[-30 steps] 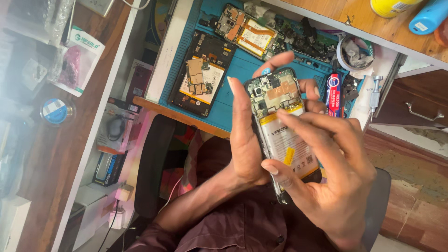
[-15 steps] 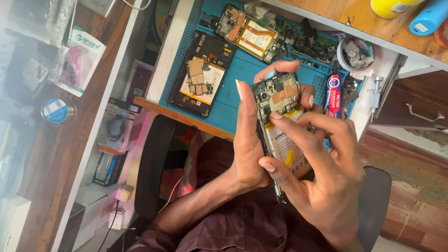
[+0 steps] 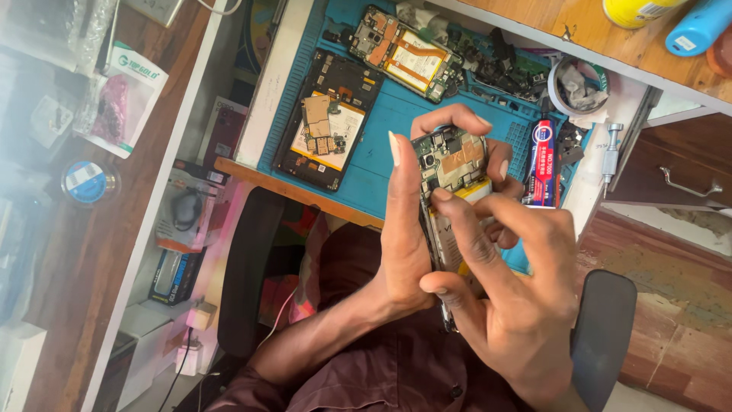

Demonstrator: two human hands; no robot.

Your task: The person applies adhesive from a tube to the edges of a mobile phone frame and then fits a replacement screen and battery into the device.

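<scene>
Wooden bench (image 3: 305,194), blue mat (image 3: 381,145), opened phones (image 3: 328,118)

- One head-worn camera looks steeply down, tilted, close over the person's lap and the blue work mat (image 3: 381,145).
- Desk edge and chair fill the frame.

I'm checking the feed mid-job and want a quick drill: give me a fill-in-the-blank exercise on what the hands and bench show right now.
1. Both hands grip an opened phone with its back ____ removed.
2. The left hand and right hand hold it above a ____-coloured work mat.
3. On the mat lie ____ more opened phones.
4. A red and blue ____ lies beside the hands.

Missing words: cover; blue; two; tube
</scene>
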